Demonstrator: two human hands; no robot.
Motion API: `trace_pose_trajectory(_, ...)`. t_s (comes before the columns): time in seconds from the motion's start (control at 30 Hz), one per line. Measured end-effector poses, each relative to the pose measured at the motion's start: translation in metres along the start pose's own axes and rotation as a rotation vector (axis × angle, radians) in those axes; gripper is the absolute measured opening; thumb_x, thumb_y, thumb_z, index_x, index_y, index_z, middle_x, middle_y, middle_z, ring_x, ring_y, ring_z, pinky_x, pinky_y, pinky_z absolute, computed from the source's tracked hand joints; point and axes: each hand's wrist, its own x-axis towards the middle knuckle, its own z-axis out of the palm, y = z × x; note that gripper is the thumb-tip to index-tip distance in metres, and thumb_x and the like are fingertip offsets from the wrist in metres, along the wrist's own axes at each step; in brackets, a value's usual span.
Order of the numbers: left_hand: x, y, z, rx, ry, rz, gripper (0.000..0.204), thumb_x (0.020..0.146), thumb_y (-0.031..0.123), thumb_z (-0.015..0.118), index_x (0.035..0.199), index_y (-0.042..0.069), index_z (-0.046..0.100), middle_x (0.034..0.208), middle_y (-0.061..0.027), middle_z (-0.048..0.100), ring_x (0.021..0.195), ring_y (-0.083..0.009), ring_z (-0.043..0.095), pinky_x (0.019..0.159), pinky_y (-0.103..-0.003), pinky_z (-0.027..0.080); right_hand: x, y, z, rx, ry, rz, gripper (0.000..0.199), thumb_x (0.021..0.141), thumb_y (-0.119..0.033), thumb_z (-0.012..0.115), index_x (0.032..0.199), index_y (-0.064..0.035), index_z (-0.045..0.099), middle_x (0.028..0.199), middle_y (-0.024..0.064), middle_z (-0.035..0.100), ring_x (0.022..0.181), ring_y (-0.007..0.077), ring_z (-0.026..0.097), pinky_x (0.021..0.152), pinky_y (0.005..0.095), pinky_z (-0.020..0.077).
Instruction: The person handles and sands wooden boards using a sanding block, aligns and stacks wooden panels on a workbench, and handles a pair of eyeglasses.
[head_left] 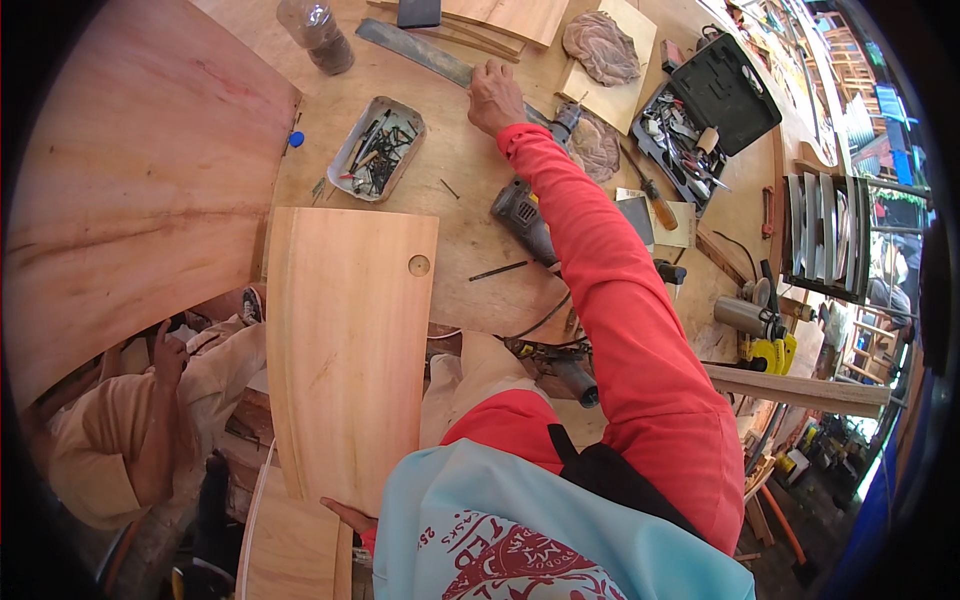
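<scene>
My right hand reaches far across the workbench, its fingers closed on a flat grey metal ruler. A pale wooden panel with a slightly curved left side and a round hole near its far right corner lies over the bench's near edge. My left hand grips its near right edge; only part of the hand shows, the rest hidden by my light blue shirt front. Below my right forearm lies a dark power drill. A white tray of screws and pens stands beyond the panel.
An open black tool case sits at the far right, near a screwdriver. A clear plastic container stands at the far left. A large wooden board fills the left side. Another person sits at the lower left.
</scene>
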Motion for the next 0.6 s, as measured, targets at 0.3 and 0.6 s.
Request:
trace_pose_trajectory(0.3, 0.007, -0.040, -0.001, -0.046, 0.117, 0.265, 0.070, 0.097, 0.049, 0.042, 0.150, 0.006, 0.029, 0.150, -0.0262, 0.029, 0.135, -0.0341, 0.039, 0.111, -0.046, 0.036, 0.032, 0.031, -0.107, 0.271, 0.716, -0.108, 0.037, 0.078, -0.004, 0.066, 0.112, 0.0021, 0.054, 0.092, 0.0200, 0.053, 0.089, 0.0359, 0.051, 0.078, 0.0462, 0.0410)
trace_pose_trajectory(0.6, -0.007, -0.004, 0.013, -0.643, -0.526, -0.099, 0.091, 0.089, 0.074, 0.038, 0.152, 0.009, 0.024, 0.154, -0.0120, 0.029, 0.137, -0.0314, 0.034, 0.111, -0.045, 0.032, -0.015, 0.183, -0.091, 0.069, 0.573, 0.418, 0.043, 0.084, -0.021, 0.060, 0.123, -0.0031, 0.058, 0.086, 0.0214, 0.062, 0.094, 0.0392, 0.058, 0.085, 0.0463, 0.0453)
